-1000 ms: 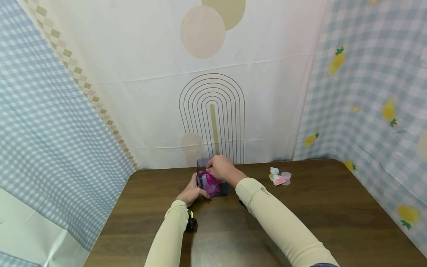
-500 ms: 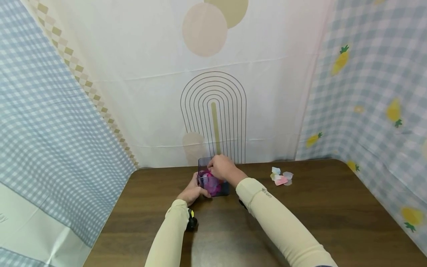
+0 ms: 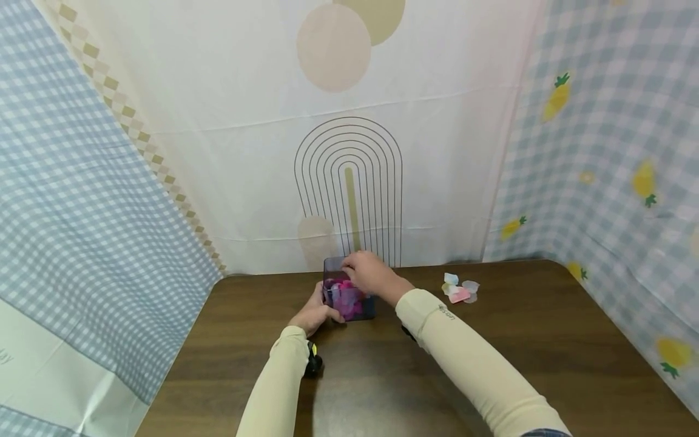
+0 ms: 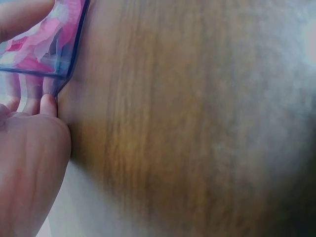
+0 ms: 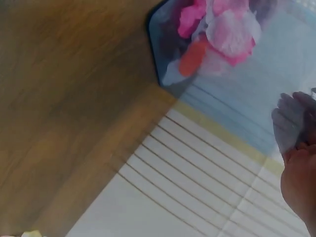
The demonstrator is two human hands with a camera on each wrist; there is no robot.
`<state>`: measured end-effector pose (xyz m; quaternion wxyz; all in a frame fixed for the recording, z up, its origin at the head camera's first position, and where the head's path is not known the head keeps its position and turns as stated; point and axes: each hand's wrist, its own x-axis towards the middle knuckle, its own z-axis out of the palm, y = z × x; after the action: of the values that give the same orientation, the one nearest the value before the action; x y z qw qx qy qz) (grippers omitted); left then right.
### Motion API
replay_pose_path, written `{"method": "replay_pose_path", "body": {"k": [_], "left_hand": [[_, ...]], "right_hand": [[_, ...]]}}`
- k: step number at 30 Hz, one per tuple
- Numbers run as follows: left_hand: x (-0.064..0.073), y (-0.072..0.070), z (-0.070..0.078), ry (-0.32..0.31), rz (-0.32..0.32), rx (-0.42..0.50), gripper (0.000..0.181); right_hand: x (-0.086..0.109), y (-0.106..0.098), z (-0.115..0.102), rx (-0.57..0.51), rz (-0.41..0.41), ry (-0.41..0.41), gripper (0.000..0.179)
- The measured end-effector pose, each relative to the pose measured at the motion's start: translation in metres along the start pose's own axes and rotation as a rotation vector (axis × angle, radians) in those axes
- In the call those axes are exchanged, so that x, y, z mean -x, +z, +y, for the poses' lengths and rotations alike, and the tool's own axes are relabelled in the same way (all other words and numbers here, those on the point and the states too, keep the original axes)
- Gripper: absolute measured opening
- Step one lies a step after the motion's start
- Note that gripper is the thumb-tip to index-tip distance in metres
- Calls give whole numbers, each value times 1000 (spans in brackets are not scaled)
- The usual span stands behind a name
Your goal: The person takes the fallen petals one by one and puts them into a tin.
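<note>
A clear bluish-purple plastic box [image 3: 369, 308] stands near the table's back edge, its see-through panel rising at the rear. Pink, magenta and pale petal-like pieces [image 5: 232, 32] are heaped inside, with one orange-red piece among them. My left hand [image 3: 314, 313] grips the box at its left side, thumb in front; the left wrist view shows the other fingers through the clear wall [image 4: 64, 69]. Over the box hovers my right hand [image 3: 367, 271], fingers loosely curled in front of the rear panel, with nothing visible in them. Its reflection shows in the panel in the right wrist view.
Several loose petal-like pieces [image 3: 459, 295], pink, white, pale blue and yellowish, lie on the brown wooden table [image 3: 524, 340] to the right of the box. A patterned white cloth [image 3: 262, 200] hangs right behind the table's back edge, with checked cloth at both sides.
The right hand has lifted slightly away from the petal-like pieces, its forearm shifting right. A small pale bit seen at its fingertips earlier no longer shows there. The left hand keeps its grip.
</note>
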<state>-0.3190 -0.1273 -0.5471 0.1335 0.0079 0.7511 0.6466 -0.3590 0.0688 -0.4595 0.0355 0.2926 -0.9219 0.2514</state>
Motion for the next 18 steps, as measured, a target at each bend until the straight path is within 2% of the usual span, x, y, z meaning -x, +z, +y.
{"method": "replay_pose_path", "body": {"k": [5, 11, 13, 18], "left_hand": [[0, 0, 0, 13, -11, -14, 109], [-1, -3, -4, 17, -3, -9, 106], [-3, -4, -5, 19, -4, -2, 106], [-5, -5, -9, 23, -23, 20, 105]], "right_hand": [[24, -19, 25, -5, 138, -103, 23], [75, -44, 76, 32, 227, -103, 19], [93, -51, 96, 57, 230, -74, 18], [135, -69, 130, 31, 132, 95, 23]]}}
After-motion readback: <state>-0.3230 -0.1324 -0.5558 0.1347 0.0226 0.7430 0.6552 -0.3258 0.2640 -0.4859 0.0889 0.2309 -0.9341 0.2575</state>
